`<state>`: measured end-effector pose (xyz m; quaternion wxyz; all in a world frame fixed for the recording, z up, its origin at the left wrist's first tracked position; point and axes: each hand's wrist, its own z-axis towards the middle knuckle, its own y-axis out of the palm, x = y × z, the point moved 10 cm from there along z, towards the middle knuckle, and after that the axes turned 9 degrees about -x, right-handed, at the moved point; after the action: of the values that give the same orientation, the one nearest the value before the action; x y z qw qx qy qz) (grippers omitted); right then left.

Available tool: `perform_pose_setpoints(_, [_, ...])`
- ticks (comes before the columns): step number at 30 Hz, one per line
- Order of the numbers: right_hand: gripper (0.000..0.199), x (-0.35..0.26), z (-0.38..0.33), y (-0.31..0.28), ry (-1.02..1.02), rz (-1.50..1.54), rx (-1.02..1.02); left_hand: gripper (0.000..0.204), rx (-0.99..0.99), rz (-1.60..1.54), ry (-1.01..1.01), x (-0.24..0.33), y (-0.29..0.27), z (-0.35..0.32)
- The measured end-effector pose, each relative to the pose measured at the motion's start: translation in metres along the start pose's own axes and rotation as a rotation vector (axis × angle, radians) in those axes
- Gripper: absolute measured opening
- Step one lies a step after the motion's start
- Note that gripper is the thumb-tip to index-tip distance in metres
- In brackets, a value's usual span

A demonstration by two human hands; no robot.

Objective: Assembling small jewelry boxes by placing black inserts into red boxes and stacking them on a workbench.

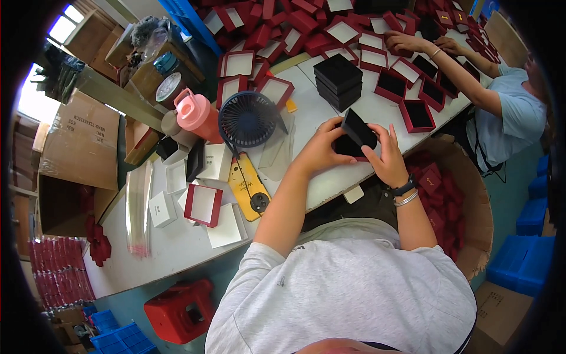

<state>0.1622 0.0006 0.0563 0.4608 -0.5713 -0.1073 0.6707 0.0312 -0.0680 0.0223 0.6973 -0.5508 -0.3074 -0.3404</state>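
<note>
A white table (pixel 177 251) bears red boxes (pixel 374 58), stacked black inserts (pixel 338 81), a fan (pixel 247 120) and pink jug (pixel 199 118).

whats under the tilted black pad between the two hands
A red-edged box with a dark inside shows below the black pad. The left hand and right hand cover parts of it; whatever the pad overlaps inside cannot be seen.
</note>
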Motion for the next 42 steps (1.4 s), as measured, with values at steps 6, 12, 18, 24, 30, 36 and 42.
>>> perform_pose_setpoints(6, [0.046, -0.027, 0.020, 0.001, -0.052, -0.215, -0.092, 0.071, 0.011, -0.065, -0.057, -0.005, 0.003, 0.001])
perform_pose_setpoints(12, [0.028, -0.020, 0.015, -0.024, 0.058, 0.125, 0.070, 0.051, 0.015, 0.073, -0.073, 0.001, 0.001, 0.000])
perform_pose_setpoints(18, [0.024, -0.033, 0.009, 0.014, -0.014, -0.221, 0.021, 0.046, 0.067, 0.038, -0.061, -0.001, 0.000, 0.001])
perform_pose_setpoints(24, [0.026, -0.005, 0.006, -0.026, 0.093, -0.029, 0.261, 0.045, 0.131, 0.112, -0.041, 0.001, -0.005, -0.004])
perform_pose_setpoints(30, [0.048, 0.118, 0.002, -0.033, 0.412, 0.218, 0.269, 0.057, 0.114, 0.073, -0.034, 0.007, -0.004, -0.003])
perform_pose_setpoints(36, [0.056, 0.076, -0.005, -0.018, 0.375, 0.168, 0.179, 0.088, 0.177, 0.033, 0.084, 0.032, -0.019, -0.003])
perform_pose_setpoints(42, [0.033, 0.079, -0.008, -0.009, 0.452, 0.441, 0.151, 0.099, 0.231, 0.081, 0.152, 0.049, -0.017, -0.005])
